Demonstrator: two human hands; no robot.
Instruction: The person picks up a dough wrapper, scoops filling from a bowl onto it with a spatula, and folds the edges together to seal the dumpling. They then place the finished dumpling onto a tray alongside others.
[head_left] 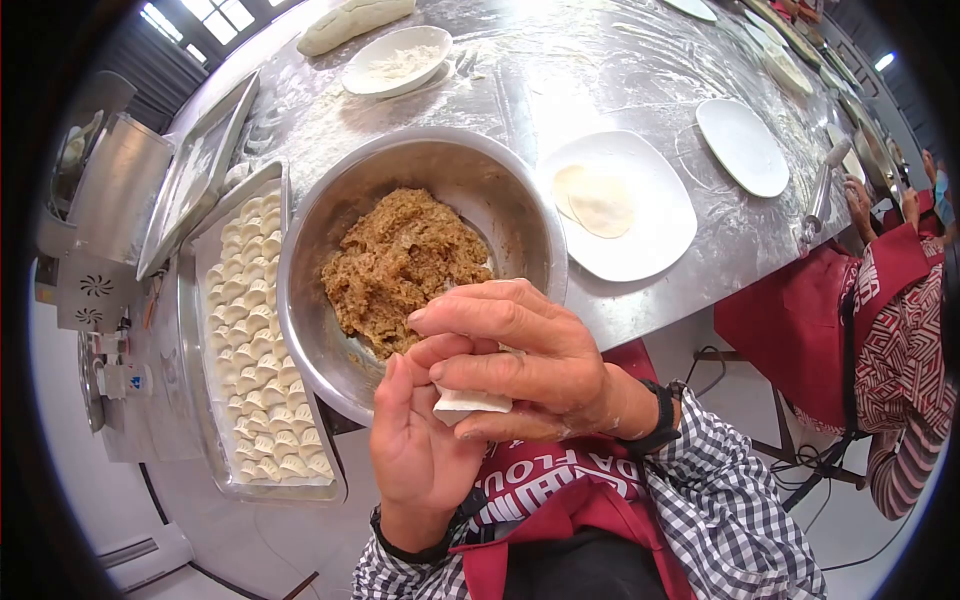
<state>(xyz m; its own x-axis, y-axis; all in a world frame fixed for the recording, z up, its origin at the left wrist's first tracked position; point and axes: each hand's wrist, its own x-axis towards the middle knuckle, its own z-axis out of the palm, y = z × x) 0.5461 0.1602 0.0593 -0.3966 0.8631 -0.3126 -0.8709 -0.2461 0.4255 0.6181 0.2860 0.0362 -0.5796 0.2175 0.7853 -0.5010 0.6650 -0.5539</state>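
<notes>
My left hand [425, 450] is at the near rim of a steel bowl [345, 175], palm up, with a piece of white dough [470, 401] against its fingers. My right hand [540, 365] lies over it, its fingers bent around the dough, so the two hands hold the piece between them. Part of the dough is hidden by the right fingers. Brown minced filling [400, 260] sits in the bowl just beyond my hands. To the right of the bowl, a white plate [650, 240] carries round dough wrappers [600, 203].
A tray [287, 220] of folded dumplings [255, 340] stands left of the bowl, beside another tray [200, 170]. Farther back are a floury plate [400, 62] and a dough roll [352, 25]. Another plate [742, 148] and a co-worker [890, 330] are at the right.
</notes>
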